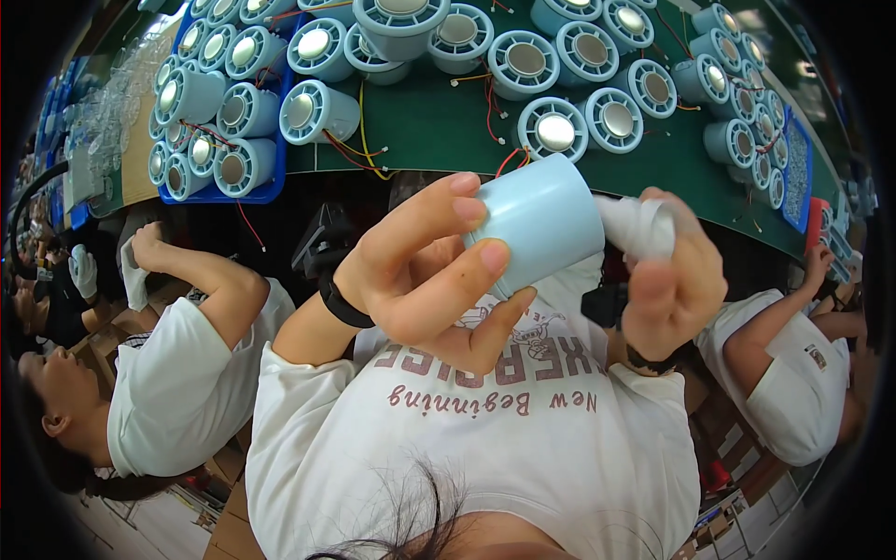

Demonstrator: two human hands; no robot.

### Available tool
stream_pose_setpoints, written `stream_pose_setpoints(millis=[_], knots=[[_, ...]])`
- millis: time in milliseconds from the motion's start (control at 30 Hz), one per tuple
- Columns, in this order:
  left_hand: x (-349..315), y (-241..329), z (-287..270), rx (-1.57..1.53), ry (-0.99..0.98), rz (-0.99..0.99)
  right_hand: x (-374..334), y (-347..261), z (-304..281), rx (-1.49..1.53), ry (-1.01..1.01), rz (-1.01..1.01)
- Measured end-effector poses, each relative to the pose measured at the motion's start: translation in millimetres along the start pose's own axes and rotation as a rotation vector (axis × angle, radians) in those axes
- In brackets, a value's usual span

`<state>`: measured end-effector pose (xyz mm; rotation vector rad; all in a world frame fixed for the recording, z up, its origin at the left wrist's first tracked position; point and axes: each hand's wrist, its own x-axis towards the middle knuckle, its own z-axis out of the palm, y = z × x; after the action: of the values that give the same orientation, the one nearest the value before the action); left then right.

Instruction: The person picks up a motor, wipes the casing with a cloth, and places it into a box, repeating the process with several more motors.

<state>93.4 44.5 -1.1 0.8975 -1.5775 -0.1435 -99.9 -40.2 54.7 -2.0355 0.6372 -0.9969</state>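
My left hand (415, 280) grips a light blue plastic cylinder (541, 229), with the fingers wrapped round its near end and the thumb below. My right hand (674, 285) is closed on a small white cloth (642, 227) that touches the cylinder's right side. Both hands are raised in front of my white shirt (467, 448), just before the edge of the green table (439, 131). A black band sits on each wrist.
Several light blue round housings (555, 131) with metal centres and red and yellow wires cover the green table. A blue tray (261, 191) at the left holds more of them. Co-workers in white shirts sit at the left (177, 373) and right (793, 373).
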Motion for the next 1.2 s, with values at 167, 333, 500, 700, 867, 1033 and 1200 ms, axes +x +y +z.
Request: stream_pose_setpoints(millis=[167,333,500,700,867,1033,1200], knots=[[9,-21,2,0.283,-0.080,0.353,-12,4,18,0.018,0.107,0.066],[12,-8,3,-0.065,-0.068,0.027,-19,20,23,0.233,0.214,0.077],[7,9,0,-0.669,-0.036,-0.650,-16,23,19,0.182,0.112,-0.006],[2,8,0,-0.283,0.001,-0.557,-23,16,31,0.021,0.413,0.022],[5,4,-5,-0.106,0.020,-0.394,-13,7,14,-0.391,-0.126,-0.324],[5,9,-10,-0.114,0.047,-0.461,5,14,12,-0.631,0.130,-0.184],[-1,-1,-24,-0.003,0.016,-0.368,28,11,18,-0.540,0.014,-0.379]])
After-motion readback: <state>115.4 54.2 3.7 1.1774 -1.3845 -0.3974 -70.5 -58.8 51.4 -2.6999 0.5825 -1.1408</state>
